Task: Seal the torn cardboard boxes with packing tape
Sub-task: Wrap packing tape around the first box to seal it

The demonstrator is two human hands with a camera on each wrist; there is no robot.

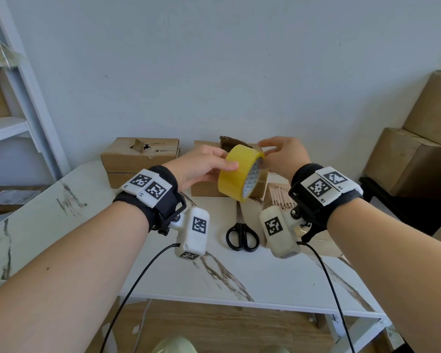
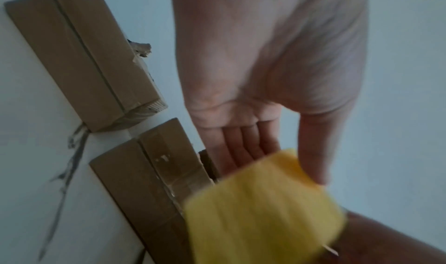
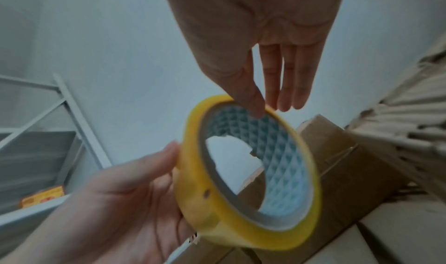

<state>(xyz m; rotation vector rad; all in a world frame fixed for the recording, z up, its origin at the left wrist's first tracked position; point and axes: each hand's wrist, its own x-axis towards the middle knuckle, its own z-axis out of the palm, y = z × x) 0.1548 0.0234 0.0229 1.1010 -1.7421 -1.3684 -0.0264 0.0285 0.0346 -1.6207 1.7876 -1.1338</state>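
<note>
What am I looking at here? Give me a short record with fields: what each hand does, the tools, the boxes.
left hand: holds the yellow tape roll above the table, thumb on its outer face
right hand: fingers straight, thumb touching the roll's top rim
scissors: black-handled, lying on the white table, untouched
left box: top torn open, no tape yet
middle box: behind the roll, torn flap sticking up
tape pulled out: cannot tell

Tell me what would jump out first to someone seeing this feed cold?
The yellow tape roll, held up mid-frame by the left hand, the right hand touching its top edge. Behind it, two torn cardboard boxes at the wall; black scissors lie on the table.
</note>
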